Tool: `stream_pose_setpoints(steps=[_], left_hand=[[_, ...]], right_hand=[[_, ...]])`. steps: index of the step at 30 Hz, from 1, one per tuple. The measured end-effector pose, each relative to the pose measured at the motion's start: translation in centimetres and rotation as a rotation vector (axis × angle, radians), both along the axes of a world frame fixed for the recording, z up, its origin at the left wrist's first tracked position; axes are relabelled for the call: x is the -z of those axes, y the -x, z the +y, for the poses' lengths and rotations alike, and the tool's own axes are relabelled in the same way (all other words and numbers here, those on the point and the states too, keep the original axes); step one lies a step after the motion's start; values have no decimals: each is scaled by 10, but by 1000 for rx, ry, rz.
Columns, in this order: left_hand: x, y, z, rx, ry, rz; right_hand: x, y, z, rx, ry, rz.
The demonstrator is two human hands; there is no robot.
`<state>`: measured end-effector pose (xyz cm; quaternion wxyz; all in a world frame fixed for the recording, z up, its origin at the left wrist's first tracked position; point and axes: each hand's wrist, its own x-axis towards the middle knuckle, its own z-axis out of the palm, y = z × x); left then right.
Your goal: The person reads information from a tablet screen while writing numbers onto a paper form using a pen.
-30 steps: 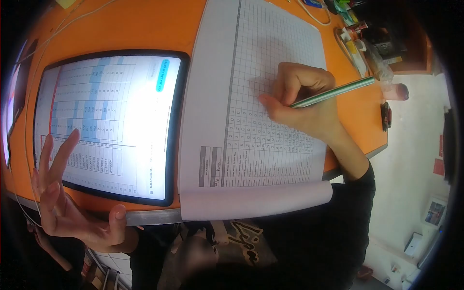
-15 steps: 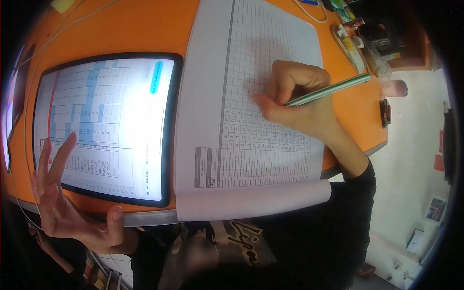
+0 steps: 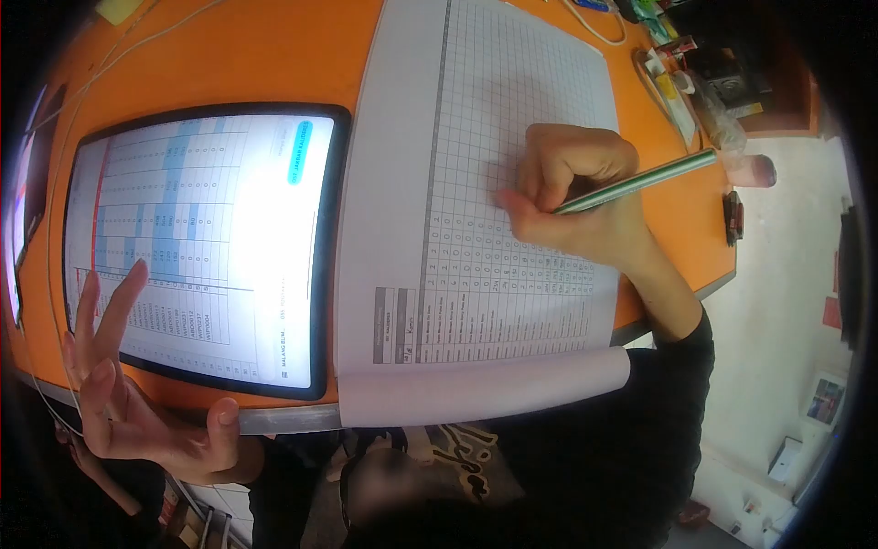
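Green-striped and slanting rightward, the pen (image 3: 640,180) is pinched by the right hand (image 3: 581,197) over the sheet (image 3: 489,101), the left hand (image 3: 142,416) spread over the tablet (image 3: 265,229).

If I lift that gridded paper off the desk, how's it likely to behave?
The paper is probably floppy, since one end curls over at the desk's edge. That loose curl might flap or spring when lifted. It may not slide freely, with the right hand over it.

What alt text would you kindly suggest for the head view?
A person's right hand holds a green pen over a gridded paper form; the left hand is spread over a tablet showing a spreadsheet, on an orange desk.
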<state>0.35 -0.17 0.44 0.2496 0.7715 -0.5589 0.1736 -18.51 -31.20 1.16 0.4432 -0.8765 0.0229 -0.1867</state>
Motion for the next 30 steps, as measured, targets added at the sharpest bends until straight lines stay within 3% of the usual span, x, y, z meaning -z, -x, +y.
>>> stream_pose_setpoints(steps=[6, 8, 9, 11, 17, 24, 27, 29, 30], left_hand=[[0, 1, -2, -15, 44, -29], [0, 3, 5, -71, 53, -37], [3, 3, 7, -80, 55, -52], [9, 3, 7, -178, 209, -27], [6, 12, 7, -250, 334, -28], [15, 9, 7, -245, 668, -20], [15, 8, 5, -241, 829, 269], [6, 4, 8, -278, 246, 7], [4, 4, 8, -287, 248, -1]], right_hand=[[-1, 0, 1, 32, 18, 34], [-1, 4, 1, 91, -294, 74], [0, 3, -2, 81, -293, 60], [0, -2, -15, 267, -663, -123], [1, -9, -57, 470, -1018, -342], [9, -8, -53, 410, -791, -253], [7, -11, -52, 401, -780, -244], [8, -11, -53, 365, -774, -231], [9, -12, -53, 353, -756, -217]])
